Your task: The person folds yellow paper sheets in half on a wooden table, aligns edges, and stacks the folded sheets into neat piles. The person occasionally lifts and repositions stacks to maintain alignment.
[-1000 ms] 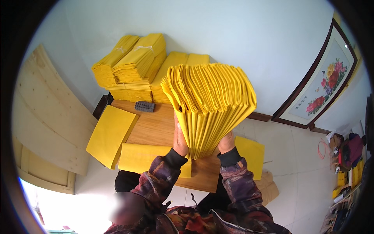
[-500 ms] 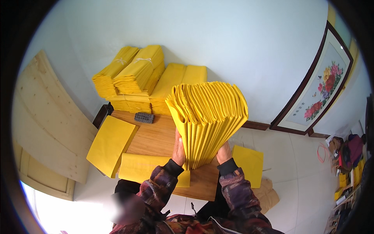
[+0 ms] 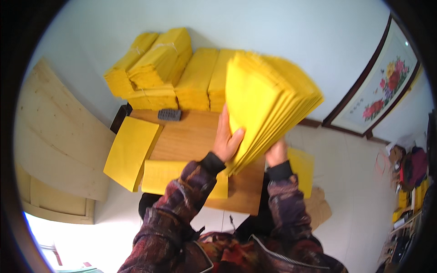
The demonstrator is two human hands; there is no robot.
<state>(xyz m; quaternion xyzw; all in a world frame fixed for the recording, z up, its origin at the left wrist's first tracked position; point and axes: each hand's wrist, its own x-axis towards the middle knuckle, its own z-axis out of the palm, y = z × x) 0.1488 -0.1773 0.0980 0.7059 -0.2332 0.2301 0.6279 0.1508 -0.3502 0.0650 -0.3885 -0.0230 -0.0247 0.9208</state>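
Observation:
A thick stack of folded yellow sheets (image 3: 268, 104) is held up above the table's right part, tilted to the right and fanned out at its top. My left hand (image 3: 227, 139) grips its near left face, thumb lying across the outer sheet. On the other side my right hand (image 3: 276, 152) supports the stack's lower right edge; its fingers are partly hidden behind the sheets. Below my left forearm a flat yellow piece (image 3: 166, 175) lies along the table's near edge. Another yellow sheet pile (image 3: 132, 152) rests at the table's left corner.
Tied yellow bundles (image 3: 159, 61) are piled at the back of the wooden table (image 3: 191, 132), against the wall. A dark grey textured block (image 3: 169, 114) sits before them. More yellow sheets (image 3: 301, 173) lie right of the table, near a brown paper-like thing (image 3: 318, 207). A framed flower picture (image 3: 378, 91) leans at right.
Both hands have raised the yellow stack and swung it to the right, turning its left face toward me. My left thumb now shows on that face. The view has also shifted.

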